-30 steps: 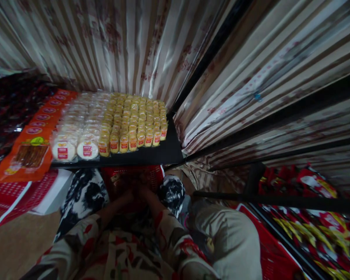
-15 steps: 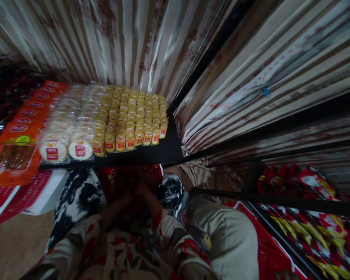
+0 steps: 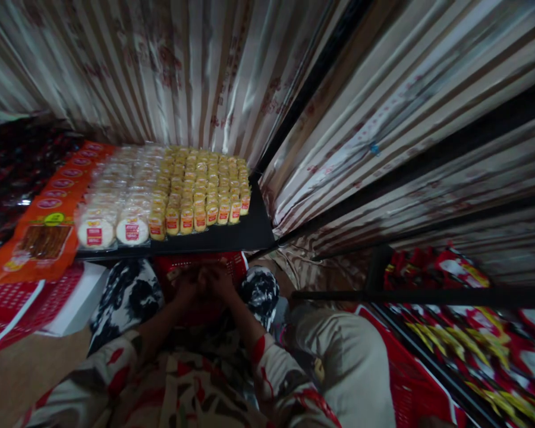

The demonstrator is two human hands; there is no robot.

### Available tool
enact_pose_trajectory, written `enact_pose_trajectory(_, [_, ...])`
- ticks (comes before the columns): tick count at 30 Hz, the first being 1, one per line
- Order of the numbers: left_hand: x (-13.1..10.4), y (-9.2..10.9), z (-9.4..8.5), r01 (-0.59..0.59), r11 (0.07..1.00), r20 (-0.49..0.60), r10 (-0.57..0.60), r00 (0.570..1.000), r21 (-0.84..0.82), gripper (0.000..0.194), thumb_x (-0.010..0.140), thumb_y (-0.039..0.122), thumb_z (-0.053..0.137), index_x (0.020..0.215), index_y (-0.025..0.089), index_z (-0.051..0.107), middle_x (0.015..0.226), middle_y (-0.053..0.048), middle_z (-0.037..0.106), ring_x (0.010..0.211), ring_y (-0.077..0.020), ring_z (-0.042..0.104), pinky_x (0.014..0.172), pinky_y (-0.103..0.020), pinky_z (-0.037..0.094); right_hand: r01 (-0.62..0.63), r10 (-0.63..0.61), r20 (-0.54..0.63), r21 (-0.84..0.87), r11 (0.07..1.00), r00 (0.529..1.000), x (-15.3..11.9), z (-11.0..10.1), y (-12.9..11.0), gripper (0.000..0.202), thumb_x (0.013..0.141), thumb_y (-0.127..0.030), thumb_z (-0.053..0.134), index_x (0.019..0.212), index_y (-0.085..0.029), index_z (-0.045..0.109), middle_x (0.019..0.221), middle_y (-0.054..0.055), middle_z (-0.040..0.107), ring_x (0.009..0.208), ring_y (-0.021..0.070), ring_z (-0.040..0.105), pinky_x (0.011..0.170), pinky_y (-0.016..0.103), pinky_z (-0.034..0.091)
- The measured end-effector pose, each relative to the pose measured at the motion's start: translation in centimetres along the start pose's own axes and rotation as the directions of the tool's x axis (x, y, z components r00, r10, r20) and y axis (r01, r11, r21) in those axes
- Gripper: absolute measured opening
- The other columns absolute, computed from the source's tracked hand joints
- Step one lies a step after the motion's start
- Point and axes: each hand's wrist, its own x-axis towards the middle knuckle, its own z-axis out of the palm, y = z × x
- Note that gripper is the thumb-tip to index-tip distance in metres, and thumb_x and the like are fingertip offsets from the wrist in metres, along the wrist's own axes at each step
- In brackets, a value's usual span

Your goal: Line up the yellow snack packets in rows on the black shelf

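Red basket (image 3: 236, 266) sits between two black-and-white trouser legs (image 3: 131, 300), below the front edge of the black table (image 3: 218, 239), with the left hand (image 3: 188, 283) and right hand (image 3: 217, 280) close together over it, while from where I stand I cannot tell whether the shadowed fingers are released or grasping anything.

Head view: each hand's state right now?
Left hand: at the red basket; grip too dark to tell.
Right hand: close beside the left; grip can't be told either.

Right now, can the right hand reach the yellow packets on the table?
Probably yes: only the front of the black table lies between the right hand and the yellow packets, with nothing over them.
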Motion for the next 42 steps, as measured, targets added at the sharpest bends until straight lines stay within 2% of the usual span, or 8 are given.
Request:
enact_pose_trajectory(6, [-1.4, 2.7, -1.7, -0.069, 0.968, 0.018, 0.076, 0.997, -0.243, 0.03, 0.08, 0.028, 0.05, 0.103, 0.013, 0.062, 0.101, -0.007, 0.069, 0.089, -0.0189, 0.065, 0.075, -0.026, 0.052, -0.003, -0.009, -0.18, -0.062, 0.998, 0.984, -0.9, -2.0, -2.0, 0.031, 0.079, -0.012, 0.053, 0.107, -0.02, 0.062, 0.102, 0.005, 0.065, 0.097, 0.0167, 0.058, 0.09, 0.03, 0.044])
enact_pose_trajectory(9, [-2.0, 3.6, -3.0, -0.112, 0.953, 0.011, 0.119, 0.993, -0.282, 0.033, 0.076, 0.037, 0.054, 0.1, 0.015, 0.062, 0.097, -0.006, 0.07, 0.086, -0.0179, 0.065, 0.073, -0.025, 0.051, 0.098, -0.147, -0.201, -0.235, 0.967, 0.968, -1.7, -3.5, -3.3, 0.03, 0.08, -0.019, 0.057, 0.109, -0.02, 0.063, 0.111, 0.009, 0.06, 0.103, 0.0209, 0.051, 0.093, 0.034, 0.042])
enact_pose_trajectory(14, [-2.9, 6.2, -6.3, -0.247, 0.948, 0.14, 0.222, 0.965, 0.199, 0.028, 0.074, 0.029, 0.055, 0.1, 0.024, 0.065, 0.101, 0.0, 0.069, 0.09, -0.0172, 0.063, 0.077, -0.024, 0.046, 0.383, -0.423, -0.023, -0.379, 0.842, 0.906, -2.8, -5.8, -5.2, 0.045, 0.082, -0.019, 0.054, 0.126, -0.018, 0.053, 0.13, 0.009, 0.051, 0.116, 0.0241, 0.04, 0.099, 0.037, 0.035])
enact_pose_trajectory(20, [-3.9, 10.8, -8.3, -0.468, 0.732, 0.25, 0.396, 0.884, 0.495, 0.026, 0.071, 0.017, 0.052, 0.091, 0.024, 0.066, 0.096, -0.002, 0.069, 0.093, -0.0206, 0.062, 0.082, -0.028, 0.044, 0.376, -0.371, 0.091, -0.389, 0.841, 0.924, -3.0, -7.2, -7.0, 0.047, 0.083, -0.025, 0.055, 0.128, -0.012, 0.05, 0.11, 0.011, 0.064, 0.099, 0.0235, 0.053, 0.09, 0.033, 0.041])
enact_pose_trajectory(26, [-3.4, 14.4, -7.9, -0.543, 0.645, 0.163, 0.552, 0.818, 0.538, 0.036, 0.071, 0.01, 0.05, 0.105, 0.016, 0.06, 0.103, -0.008, 0.064, 0.098, -0.0209, 0.059, 0.086, -0.031, 0.046, 0.246, -0.265, -0.039, -0.256, 0.935, 0.964, -1.9, -9.8, -6.5, 0.048, 0.078, -0.023, 0.061, 0.125, -0.022, 0.053, 0.095, 0.004, 0.068, 0.087, 0.02, 0.058, 0.082, 0.029, 0.043])
enact_pose_trajectory(30, [-2.8, 16.5, -6.9, -0.633, 0.604, 0.016, 0.717, 0.697, 0.485, 0.043, 0.077, 0.008, 0.044, 0.119, 0.013, 0.052, 0.123, -0.01, 0.053, 0.114, -0.0191, 0.051, 0.098, -0.031, 0.043, 0.227, -0.216, -0.152, 0.055, 0.972, 0.964, -0.4, -11.3, -4.7, 0.025, 0.077, -0.03, 0.061, 0.099, -0.02, 0.068, 0.088, 0.003, 0.068, 0.079, 0.0166, 0.06, 0.076, 0.028, 0.046])
enact_pose_trajectory(35, [-2.4, 17.5, -4.7, -0.668, 0.522, -0.113, 0.825, 0.554, 0.53, 0.042, 0.081, 0.01, 0.041, 0.121, 0.012, 0.05, 0.135, -0.013, 0.042, 0.125, -0.023, 0.04, 0.107, -0.037, 0.035, 0.186, -0.003, -0.311, 0.561, 0.806, 0.95, 2.5, -12.7, -2.5, 0.036, 0.069, -0.038, 0.066, 0.097, -0.016, 0.066, 0.088, 0.004, 0.07, 0.077, 0.0161, 0.063, 0.075, 0.029, 0.05])
enact_pose_trajectory(42, [-0.7, 17.2, -1.7, -0.645, 0.463, 0.008, 0.809, 0.588, 0.608, 0.042, 0.074, 0.003, 0.043, 0.114, 0.009, 0.057, 0.137, -0.016, 0.04, 0.128, -0.0263, 0.036, 0.106, -0.039, 0.036, 0.164, 0.155, -0.453, 0.589, 0.791, 0.878, 7.1, -14.3, -1.0, 0.033, 0.067, -0.037, 0.063, 0.092, -0.015, 0.066, 0.084, 0.004, 0.07, 0.074, 0.016, 0.064, 0.073, 0.028, 0.05])
